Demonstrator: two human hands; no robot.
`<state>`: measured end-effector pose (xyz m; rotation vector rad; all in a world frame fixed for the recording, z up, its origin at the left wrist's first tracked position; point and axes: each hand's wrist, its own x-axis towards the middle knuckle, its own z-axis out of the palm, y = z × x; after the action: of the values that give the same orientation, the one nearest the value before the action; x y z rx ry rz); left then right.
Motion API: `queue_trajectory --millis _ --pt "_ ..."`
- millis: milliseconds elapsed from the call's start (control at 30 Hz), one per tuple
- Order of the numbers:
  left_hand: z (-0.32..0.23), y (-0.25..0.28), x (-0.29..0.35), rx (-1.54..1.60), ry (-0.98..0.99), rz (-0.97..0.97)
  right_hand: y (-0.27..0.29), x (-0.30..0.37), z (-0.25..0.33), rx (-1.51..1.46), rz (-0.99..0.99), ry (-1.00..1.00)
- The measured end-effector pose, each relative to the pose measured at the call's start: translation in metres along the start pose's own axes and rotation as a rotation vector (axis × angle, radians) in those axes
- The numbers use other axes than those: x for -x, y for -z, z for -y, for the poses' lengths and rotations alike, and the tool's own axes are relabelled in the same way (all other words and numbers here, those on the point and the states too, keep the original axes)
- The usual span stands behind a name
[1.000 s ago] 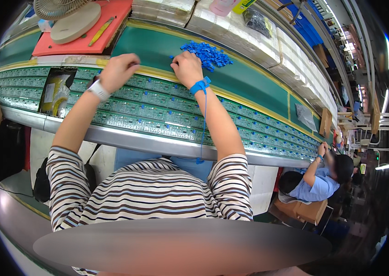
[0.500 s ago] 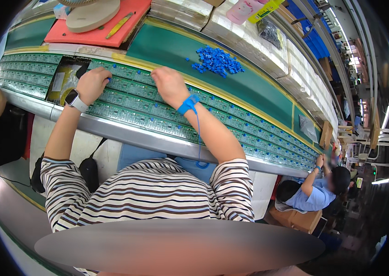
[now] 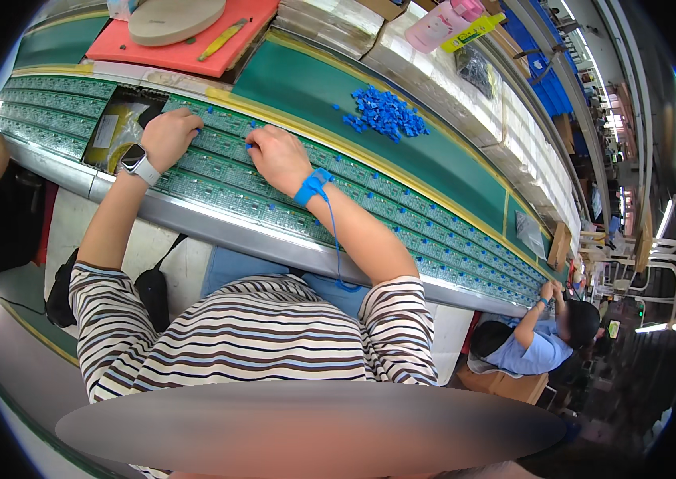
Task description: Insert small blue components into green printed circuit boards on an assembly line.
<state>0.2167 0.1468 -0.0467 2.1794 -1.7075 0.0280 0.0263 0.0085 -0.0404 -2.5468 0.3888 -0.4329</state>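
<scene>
Rows of green circuit boards lie side by side along the line in front of me, dotted with small blue components. My left hand, with a watch on its wrist, is over the boards at the left, its fingers pinched at a small blue component. To its right, my right hand bends down over the boards. Another blue component shows at its closed fingertips. A blue wrist strap with a cord circles the right wrist. Beyond the boards is a loose pile of blue components on a green surface.
An opening left of my left hand holds a plastic bag and yellow material. A red foam sheet carries a round beige disc and a yellow-handled tool. White boxes line the far side. Co-workers sit at left and right.
My right hand has come left and nearer, down to the boards, and a blue component now shows at its fingertips. The left hand stays at nearly the same place on the boards.
</scene>
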Motion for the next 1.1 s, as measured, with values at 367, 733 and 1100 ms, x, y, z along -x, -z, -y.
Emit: queue_trajectory --millis 367,733,1100 --pt "-0.002 0.001 0.000 -0.003 0.024 0.020 -0.006 -0.001 -0.006 0.074 0.035 0.025" --pt "-0.010 0.008 0.006 -0.026 0.040 0.041 -0.007 -0.003 -0.005 0.098 0.042 0.019" --pt "-0.014 0.006 0.030 -0.049 0.050 -0.038 -0.016 -0.006 -0.009 0.163 -0.003 0.070"
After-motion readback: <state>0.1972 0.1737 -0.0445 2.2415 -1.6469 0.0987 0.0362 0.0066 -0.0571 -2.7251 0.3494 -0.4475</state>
